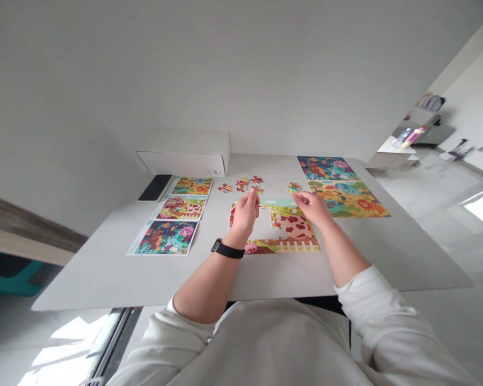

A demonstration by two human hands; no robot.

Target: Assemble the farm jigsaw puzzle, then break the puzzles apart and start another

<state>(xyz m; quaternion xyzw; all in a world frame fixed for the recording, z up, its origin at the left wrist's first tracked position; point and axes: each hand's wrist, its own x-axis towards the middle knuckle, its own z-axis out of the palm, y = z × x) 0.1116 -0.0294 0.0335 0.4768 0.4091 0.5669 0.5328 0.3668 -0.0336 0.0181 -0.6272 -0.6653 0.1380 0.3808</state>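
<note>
A partly assembled farm jigsaw puzzle point(293, 228) lies on the table in front of me, with a cow, a fence and a pig on it and a gap left of its middle. My left hand point(246, 212), with a black watch on the wrist, is closed above the puzzle's left part, thumb up; what its fingers hold is hidden. Over the upper right edge, my right hand point(312, 206) has thumb and fingers pinched together, their grip too small to make out. Just beyond those fingertips lies a loose puzzle piece point(293, 187). More loose puzzle pieces point(242, 185) lie beyond my left hand.
Two finished puzzles, one dark point(328, 168) and one yellow with animals point(348, 198), lie at the right. A sheet with three reference pictures point(181, 207) lies left, beside a black phone point(155, 188). A white box point(183, 155) stands at the back against the wall.
</note>
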